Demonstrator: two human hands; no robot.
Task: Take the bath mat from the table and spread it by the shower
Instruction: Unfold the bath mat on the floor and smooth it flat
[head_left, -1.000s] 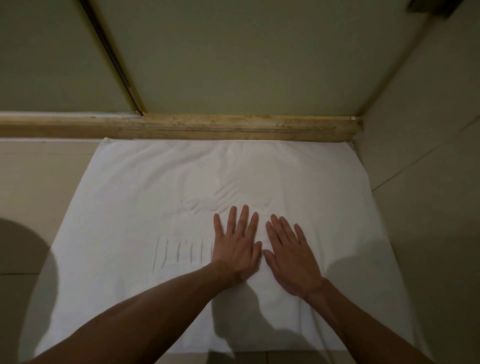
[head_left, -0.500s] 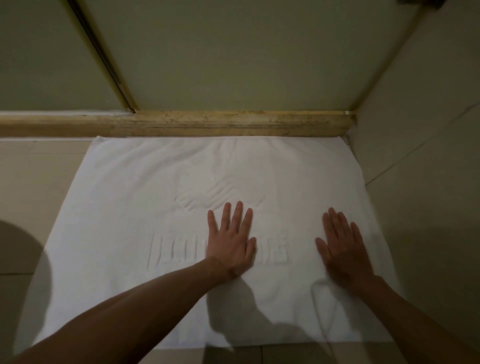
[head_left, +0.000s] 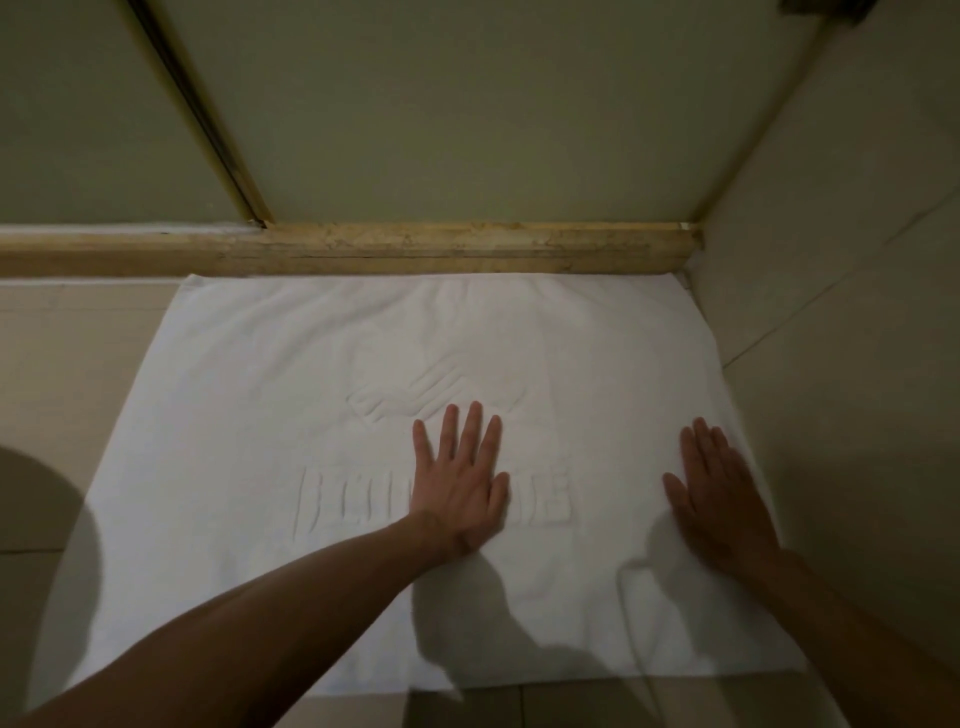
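Observation:
The white bath mat (head_left: 249, 426) lies spread flat on the tiled floor, its far edge against the stone shower threshold (head_left: 426, 249). Embossed lettering and a logo show in its middle. My left hand (head_left: 460, 483) rests palm down on the mat's centre, fingers apart, covering part of the lettering. My right hand (head_left: 719, 493) lies flat and open near the mat's right edge, close to the wall. Neither hand holds anything.
Behind the threshold stands the shower's glass door (head_left: 467, 104) with a metal frame strip (head_left: 208, 124). A tiled wall (head_left: 857, 312) borders the mat on the right. Beige floor tiles (head_left: 67, 364) lie to the left and in front.
My right hand has slid from beside the left hand out to the mat's right edge, pressing the cloth flat. The left hand has stayed at the centre.

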